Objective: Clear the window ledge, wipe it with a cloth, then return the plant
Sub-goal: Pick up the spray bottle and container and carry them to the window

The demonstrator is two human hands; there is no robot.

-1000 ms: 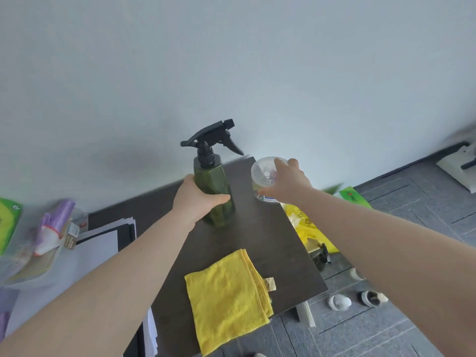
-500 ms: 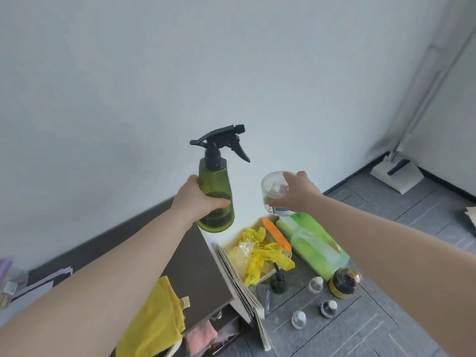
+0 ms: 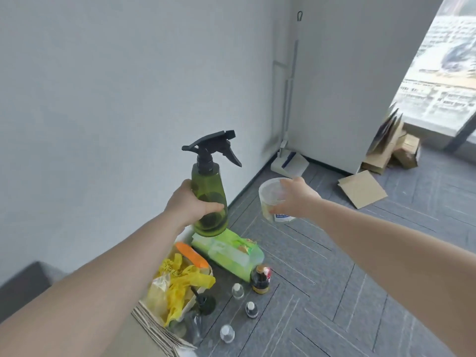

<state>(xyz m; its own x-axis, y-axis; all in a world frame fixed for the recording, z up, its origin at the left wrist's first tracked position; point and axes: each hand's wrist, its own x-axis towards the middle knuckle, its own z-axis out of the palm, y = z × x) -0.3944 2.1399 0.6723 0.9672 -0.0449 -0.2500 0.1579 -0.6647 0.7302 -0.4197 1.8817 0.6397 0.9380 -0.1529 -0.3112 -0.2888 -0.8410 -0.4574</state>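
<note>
My left hand [image 3: 190, 204] grips a green spray bottle [image 3: 210, 199] with a black trigger head, held upright in the air at the centre of the view. My right hand [image 3: 296, 199] holds a clear plastic tub [image 3: 273, 199] with a lid and a blue-and-white label, out in front at about the same height. A window [image 3: 443, 65] fills the far right, and its pale ledge [image 3: 435, 128] runs below the glass. No plant and no cloth are in view.
On the grey floor below lie a green wipes pack [image 3: 229, 251], a box with yellow bags [image 3: 180, 282], a dark bottle [image 3: 260, 279] and several small bottles. Cardboard sheets [image 3: 362, 191] and boxes [image 3: 401, 150] lie under the window. A mop [image 3: 289, 161] leans in the corner.
The view has swung right, away from the dark table and yellow cloth, towards the window. Both hands have lifted the spray bottle and the tub off the table and carried them along.
</note>
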